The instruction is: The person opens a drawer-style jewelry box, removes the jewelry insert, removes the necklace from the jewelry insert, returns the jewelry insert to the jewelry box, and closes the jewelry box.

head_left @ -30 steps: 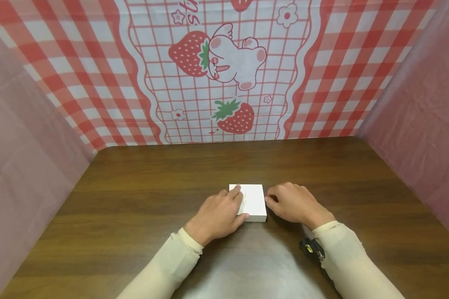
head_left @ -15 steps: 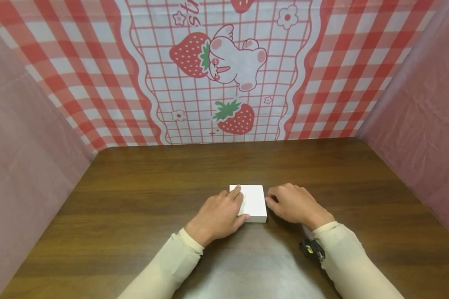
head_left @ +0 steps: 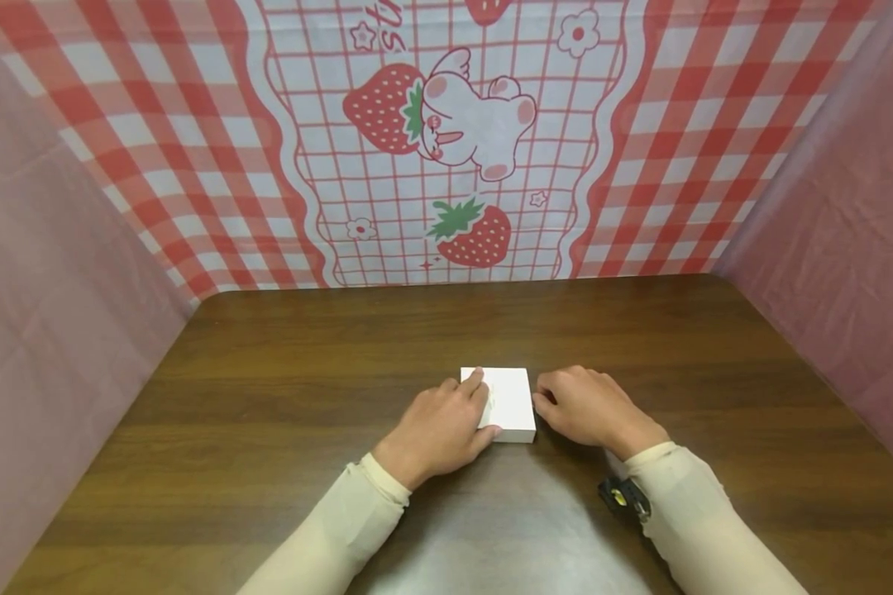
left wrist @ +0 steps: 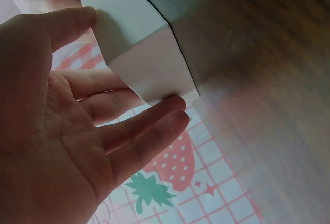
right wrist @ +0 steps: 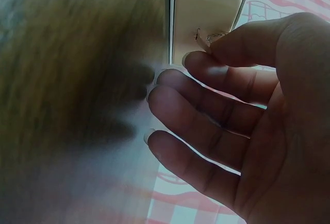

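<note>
A small flat white box [head_left: 513, 405] lies on the wooden table, with faint print on its top. My left hand [head_left: 435, 431] holds it from the left, the thumb at the near side and the fingers across the top and far side. In the left wrist view, the thumb and fingers touch different faces of the box [left wrist: 129, 22]. At the box's right side is my right hand [head_left: 588, 409]. The right wrist view shows its thumb and index finger pinching a small pull tab [right wrist: 202, 42] on the box's side; the other fingers are loosely bent.
Brown wooden table [head_left: 305, 347] surrounds the box. A red-and-white strawberry-print cloth [head_left: 446, 149] hangs behind its far edge, and pink cloths [head_left: 856, 207] flank both sides. A dark strapped device [head_left: 623, 497] sits at my right wrist.
The head view has shifted slightly, so everything appears a little further right. Both hands keep the same hold on the box and its tab.
</note>
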Demonstrator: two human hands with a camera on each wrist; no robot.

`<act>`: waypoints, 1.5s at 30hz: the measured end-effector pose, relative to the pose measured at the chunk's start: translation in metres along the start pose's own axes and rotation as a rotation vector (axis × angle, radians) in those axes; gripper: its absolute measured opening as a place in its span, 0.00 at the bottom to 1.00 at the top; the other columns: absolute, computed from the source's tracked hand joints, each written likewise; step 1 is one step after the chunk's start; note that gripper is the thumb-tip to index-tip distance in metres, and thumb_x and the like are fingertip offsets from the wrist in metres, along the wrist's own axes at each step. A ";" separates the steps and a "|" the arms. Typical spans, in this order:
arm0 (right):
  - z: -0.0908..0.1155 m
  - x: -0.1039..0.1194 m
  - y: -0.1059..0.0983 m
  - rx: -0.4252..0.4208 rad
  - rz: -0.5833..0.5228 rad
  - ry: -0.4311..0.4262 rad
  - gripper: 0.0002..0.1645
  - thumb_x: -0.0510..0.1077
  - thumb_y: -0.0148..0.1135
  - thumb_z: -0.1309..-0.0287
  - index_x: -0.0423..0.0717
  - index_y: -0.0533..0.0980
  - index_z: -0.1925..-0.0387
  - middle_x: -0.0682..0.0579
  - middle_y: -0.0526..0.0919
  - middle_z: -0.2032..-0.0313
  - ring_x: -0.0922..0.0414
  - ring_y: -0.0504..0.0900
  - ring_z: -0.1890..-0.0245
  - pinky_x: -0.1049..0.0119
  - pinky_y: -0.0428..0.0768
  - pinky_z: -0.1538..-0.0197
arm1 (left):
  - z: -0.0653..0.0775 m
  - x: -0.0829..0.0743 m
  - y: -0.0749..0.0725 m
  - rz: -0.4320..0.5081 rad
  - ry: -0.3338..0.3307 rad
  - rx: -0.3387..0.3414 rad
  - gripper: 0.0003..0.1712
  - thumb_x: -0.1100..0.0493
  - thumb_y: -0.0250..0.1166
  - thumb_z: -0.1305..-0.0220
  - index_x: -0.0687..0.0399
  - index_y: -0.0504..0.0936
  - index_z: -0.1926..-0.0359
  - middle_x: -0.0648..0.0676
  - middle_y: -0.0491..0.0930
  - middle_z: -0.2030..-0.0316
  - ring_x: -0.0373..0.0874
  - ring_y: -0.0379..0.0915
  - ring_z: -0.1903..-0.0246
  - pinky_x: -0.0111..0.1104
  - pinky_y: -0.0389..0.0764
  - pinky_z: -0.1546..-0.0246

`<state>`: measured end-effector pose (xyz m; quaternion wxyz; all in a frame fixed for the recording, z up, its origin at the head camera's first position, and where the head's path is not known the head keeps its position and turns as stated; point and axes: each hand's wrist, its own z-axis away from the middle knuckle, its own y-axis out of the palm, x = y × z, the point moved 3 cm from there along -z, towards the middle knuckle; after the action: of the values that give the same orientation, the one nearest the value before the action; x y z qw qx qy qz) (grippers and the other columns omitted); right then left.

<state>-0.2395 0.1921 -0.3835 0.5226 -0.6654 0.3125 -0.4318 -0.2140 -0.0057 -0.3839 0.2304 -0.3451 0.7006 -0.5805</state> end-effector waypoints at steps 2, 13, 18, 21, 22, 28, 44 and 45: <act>0.000 0.000 0.000 0.002 0.000 0.004 0.18 0.45 0.63 0.37 0.56 0.71 0.82 0.59 0.68 0.84 0.61 0.66 0.82 0.64 0.66 0.77 | 0.000 0.000 0.000 -0.003 0.002 -0.003 0.32 0.38 0.60 0.31 0.60 0.78 0.42 0.62 0.76 0.38 0.55 0.79 0.50 0.42 0.82 0.57; 0.000 -0.001 0.001 0.022 -0.003 0.023 0.16 0.46 0.63 0.37 0.55 0.73 0.81 0.58 0.69 0.83 0.60 0.67 0.81 0.64 0.68 0.76 | 0.000 -0.001 -0.001 -0.009 0.003 0.004 0.32 0.38 0.60 0.30 0.60 0.78 0.41 0.62 0.75 0.37 0.55 0.79 0.48 0.42 0.82 0.56; 0.000 -0.001 0.001 0.031 -0.007 0.029 0.15 0.46 0.63 0.36 0.54 0.74 0.80 0.58 0.70 0.83 0.60 0.68 0.81 0.64 0.68 0.76 | 0.000 0.000 -0.001 -0.004 0.003 0.011 0.32 0.38 0.60 0.30 0.60 0.79 0.41 0.62 0.75 0.37 0.55 0.79 0.49 0.42 0.82 0.56; 0.000 0.000 0.001 0.033 -0.007 0.029 0.15 0.46 0.63 0.37 0.54 0.74 0.80 0.58 0.70 0.83 0.60 0.68 0.81 0.64 0.69 0.76 | 0.000 0.000 -0.001 -0.006 0.005 0.008 0.31 0.39 0.60 0.30 0.60 0.79 0.42 0.62 0.75 0.37 0.54 0.79 0.49 0.42 0.82 0.57; 0.000 0.000 0.001 0.034 -0.006 0.029 0.15 0.46 0.63 0.37 0.54 0.74 0.80 0.58 0.70 0.83 0.60 0.68 0.81 0.64 0.69 0.76 | 0.000 0.000 -0.001 -0.005 0.006 0.007 0.31 0.39 0.60 0.30 0.60 0.79 0.42 0.62 0.75 0.37 0.54 0.79 0.49 0.42 0.82 0.57; 0.000 -0.001 0.001 0.029 0.000 0.023 0.15 0.45 0.63 0.37 0.55 0.73 0.80 0.58 0.70 0.83 0.60 0.68 0.81 0.64 0.68 0.76 | 0.000 0.000 -0.001 -0.007 0.007 0.001 0.31 0.38 0.60 0.31 0.60 0.79 0.42 0.62 0.76 0.38 0.54 0.79 0.49 0.42 0.83 0.57; 0.002 -0.002 -0.001 -0.015 0.026 -0.008 0.16 0.43 0.62 0.37 0.55 0.72 0.81 0.60 0.70 0.83 0.61 0.68 0.81 0.63 0.68 0.76 | 0.001 -0.001 -0.002 -0.005 0.005 0.006 0.32 0.38 0.60 0.31 0.60 0.79 0.42 0.62 0.75 0.37 0.54 0.79 0.50 0.41 0.83 0.57; 0.002 -0.002 -0.002 -0.015 0.027 -0.009 0.16 0.43 0.61 0.37 0.55 0.71 0.81 0.59 0.69 0.83 0.61 0.67 0.81 0.63 0.68 0.76 | 0.000 -0.001 -0.002 -0.006 0.005 0.004 0.32 0.38 0.60 0.31 0.60 0.79 0.42 0.62 0.75 0.37 0.54 0.79 0.50 0.41 0.83 0.58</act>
<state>-0.2384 0.1953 -0.3825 0.5247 -0.6670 0.3225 -0.4192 -0.2131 -0.0056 -0.3824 0.2278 -0.3453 0.6990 -0.5834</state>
